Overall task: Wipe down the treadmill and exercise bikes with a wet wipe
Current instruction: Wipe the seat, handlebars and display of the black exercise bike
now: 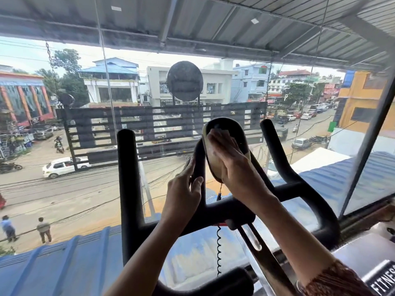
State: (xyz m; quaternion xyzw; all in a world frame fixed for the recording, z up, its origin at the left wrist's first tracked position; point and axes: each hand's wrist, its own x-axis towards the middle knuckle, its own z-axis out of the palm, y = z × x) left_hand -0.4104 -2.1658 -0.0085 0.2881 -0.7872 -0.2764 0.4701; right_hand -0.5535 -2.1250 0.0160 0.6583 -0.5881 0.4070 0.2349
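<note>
Your left hand (186,189) grips black loop bar (199,159) of bike handlebar (213,210), fingers curled round far side, thumb on near side. Just right of it, oval console (226,126) stands tilted above crossbar. Your right hand (230,161) lies flat on console face, fingers straight, pressing white wipe (221,133) against it; wipe mostly hidden under fingers. Coiled cable (218,248) hangs below. Curved bar end (275,146) rises further right.
</note>
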